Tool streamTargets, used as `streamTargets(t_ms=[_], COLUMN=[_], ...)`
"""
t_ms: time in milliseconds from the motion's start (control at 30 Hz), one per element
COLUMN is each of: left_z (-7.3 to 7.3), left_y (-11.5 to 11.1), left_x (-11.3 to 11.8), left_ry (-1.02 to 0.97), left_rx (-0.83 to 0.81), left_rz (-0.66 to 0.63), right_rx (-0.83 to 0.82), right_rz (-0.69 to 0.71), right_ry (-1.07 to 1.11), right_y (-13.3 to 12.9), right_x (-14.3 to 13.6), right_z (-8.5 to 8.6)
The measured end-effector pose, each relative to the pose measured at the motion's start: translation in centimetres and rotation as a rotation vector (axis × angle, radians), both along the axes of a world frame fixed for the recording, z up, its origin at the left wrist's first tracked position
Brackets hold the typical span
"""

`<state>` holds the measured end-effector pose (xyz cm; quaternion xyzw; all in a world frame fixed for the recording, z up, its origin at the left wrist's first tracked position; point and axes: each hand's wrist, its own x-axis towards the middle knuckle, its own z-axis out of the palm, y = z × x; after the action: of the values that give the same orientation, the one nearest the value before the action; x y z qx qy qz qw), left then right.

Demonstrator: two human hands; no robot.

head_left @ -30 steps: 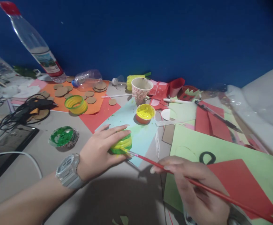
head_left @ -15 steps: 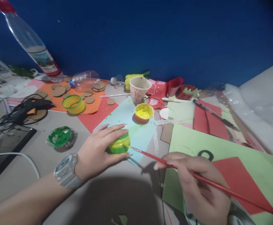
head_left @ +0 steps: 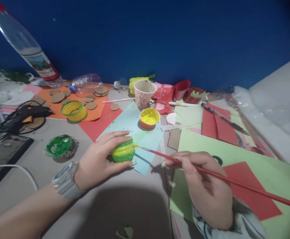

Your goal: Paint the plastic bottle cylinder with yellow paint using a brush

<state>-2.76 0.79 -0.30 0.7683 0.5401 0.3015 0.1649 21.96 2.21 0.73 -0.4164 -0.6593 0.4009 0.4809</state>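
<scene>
My left hand (head_left: 102,157), with a watch (head_left: 67,179) on the wrist, grips a ribbed round piece (head_left: 123,151) painted in green and yellow bands, over a light blue sheet (head_left: 147,146). Fingers lie across its top and the thumb presses its near side. A red-handled paintbrush (head_left: 209,172) is pinched in my right hand (head_left: 207,186); its yellow tip touches the piece's right side. Behind them, a small cup of yellow paint (head_left: 149,118) sits on the blue sheet. A bowl of green paint (head_left: 61,146) stands left of my left hand.
At the back are a patterned paper cup (head_left: 145,94), a tall bottle (head_left: 30,49) and a clear bottle piece (head_left: 86,83). A yellow ring (head_left: 74,111) and cardboard discs lie on orange paper (head_left: 95,113). A glue gun (head_left: 27,113) and tablet-like device (head_left: 7,156) lie left; green paper (head_left: 246,149) lies right.
The brush tip has moved up along the piece's right side, and my right hand has shifted slightly up and left. The whole view has shifted a little; the left hand keeps its hold.
</scene>
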Motion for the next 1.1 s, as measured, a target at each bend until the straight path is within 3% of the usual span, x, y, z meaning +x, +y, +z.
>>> streamTargets(t_ms=[233,433,667,767,900,1100], left_z=[-0.08,-0.09,-0.08,-0.06,-0.01,0.0], left_y=[-0.04,-0.04,-0.15,-0.08,-0.11,-0.1], left_x=[-0.05,-0.03,-0.13,-0.06,0.11,0.11], left_ry=[0.008,0.016,0.023,0.029,0.049,0.059], left_rx=[0.024,0.022,0.014,0.03,0.055,0.037], left_rz=[-0.028,-0.04,-0.032,-0.035,-0.044,-0.04], right_rx=[-0.024,-0.035,-0.015,0.013,0.018,0.023], right_rz=[0.166,0.038,0.018,0.122,0.236,0.103], right_ry=[0.133,0.066,0.012,0.089,0.019,-0.001], right_y=[-0.06,0.07,0.16,-0.02,-0.22,-0.17], right_x=[0.2,-0.15,0.47,0.52,0.57,0.46], right_z=[-0.33,-0.33,-0.44,-0.27,-0.3,-0.27])
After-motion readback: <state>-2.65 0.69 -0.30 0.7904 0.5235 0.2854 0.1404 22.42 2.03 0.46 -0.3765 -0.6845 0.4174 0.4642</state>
